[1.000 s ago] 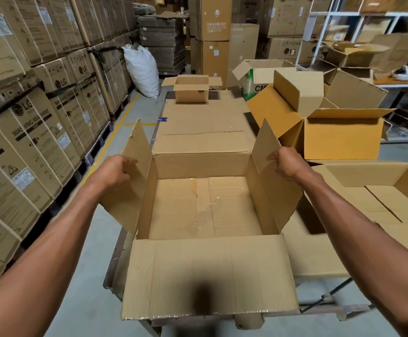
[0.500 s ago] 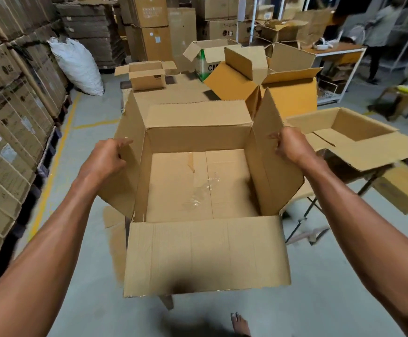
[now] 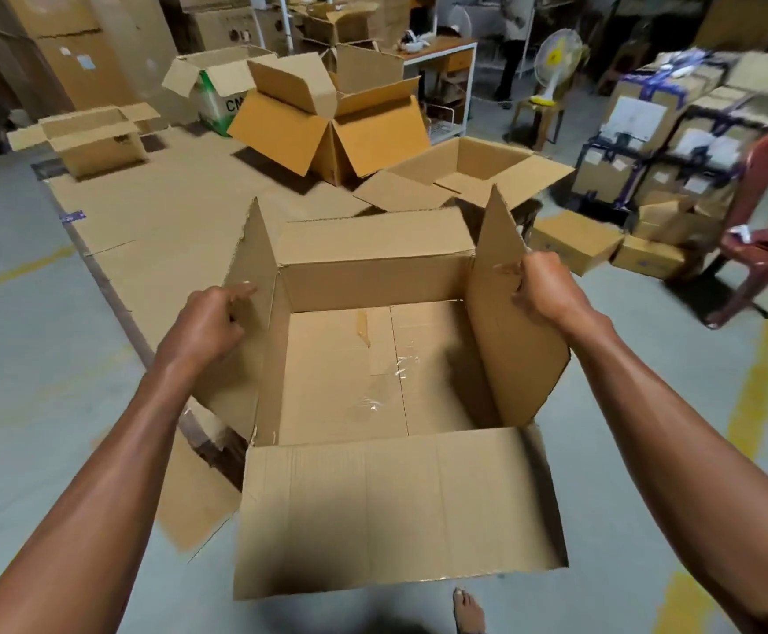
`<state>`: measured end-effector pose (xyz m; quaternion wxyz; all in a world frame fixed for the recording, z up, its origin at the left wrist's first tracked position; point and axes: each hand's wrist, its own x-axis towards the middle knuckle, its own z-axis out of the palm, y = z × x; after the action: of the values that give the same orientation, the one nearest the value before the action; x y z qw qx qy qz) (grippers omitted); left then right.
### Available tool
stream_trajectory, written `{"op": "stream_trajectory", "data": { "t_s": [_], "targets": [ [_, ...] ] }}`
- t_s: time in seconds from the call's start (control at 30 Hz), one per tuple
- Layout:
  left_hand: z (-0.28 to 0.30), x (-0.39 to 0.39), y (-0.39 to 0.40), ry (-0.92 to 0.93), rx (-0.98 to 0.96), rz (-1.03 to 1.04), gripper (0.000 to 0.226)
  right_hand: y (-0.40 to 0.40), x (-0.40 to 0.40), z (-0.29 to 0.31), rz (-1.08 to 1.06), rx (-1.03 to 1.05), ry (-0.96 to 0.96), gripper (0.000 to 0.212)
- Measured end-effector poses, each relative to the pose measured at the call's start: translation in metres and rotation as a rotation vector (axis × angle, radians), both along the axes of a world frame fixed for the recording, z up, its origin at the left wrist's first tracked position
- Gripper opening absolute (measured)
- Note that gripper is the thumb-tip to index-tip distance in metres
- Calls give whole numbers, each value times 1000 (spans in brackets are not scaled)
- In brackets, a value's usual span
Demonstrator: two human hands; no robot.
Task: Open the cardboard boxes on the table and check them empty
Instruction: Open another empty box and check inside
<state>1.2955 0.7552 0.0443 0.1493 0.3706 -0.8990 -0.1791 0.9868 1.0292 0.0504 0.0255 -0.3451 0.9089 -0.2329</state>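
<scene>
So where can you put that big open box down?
The bare cardboard-covered table top between the small open brown box and the big open cardboard box held in both hands is free. The grey floor left of the table is clear too. It is crowded around the yellow-brown open boxes.

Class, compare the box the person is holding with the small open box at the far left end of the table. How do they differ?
The held box is gripped at its side flaps by the left hand and right hand; the small box stands untouched on the table. The held box looks larger. Its side flaps stand up; the small box's are folded outward. Both are open brown cardboard.
</scene>
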Motion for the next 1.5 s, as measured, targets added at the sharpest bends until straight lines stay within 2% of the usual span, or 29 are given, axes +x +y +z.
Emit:
{"op": "stream_trajectory", "data": {
  "t_s": [0.4, 0.8, 1.07, 1.3, 1.5],
  "targets": [
    [-25, -150, 116, -31, 78, -293, 63, 185, -68, -30, -316, 48, -32, 54],
    [-69, -368, 231, -74, 147, -405, 66, 328, -236, -52, -459, 78, -79, 56],
    [-95, -514, 284, -96, 191, -403, 69, 365, -362, -70, -494, 126, -68, 61],
    [-107, -679, 282, -103, 192, -421, 66, 372, -520, -92, -508, 144, -94, 65],
    [-108, -831, 257, -101, 187, -459, 69, 358, -663, -85, -526, 131, -93, 64]
  ]
}}
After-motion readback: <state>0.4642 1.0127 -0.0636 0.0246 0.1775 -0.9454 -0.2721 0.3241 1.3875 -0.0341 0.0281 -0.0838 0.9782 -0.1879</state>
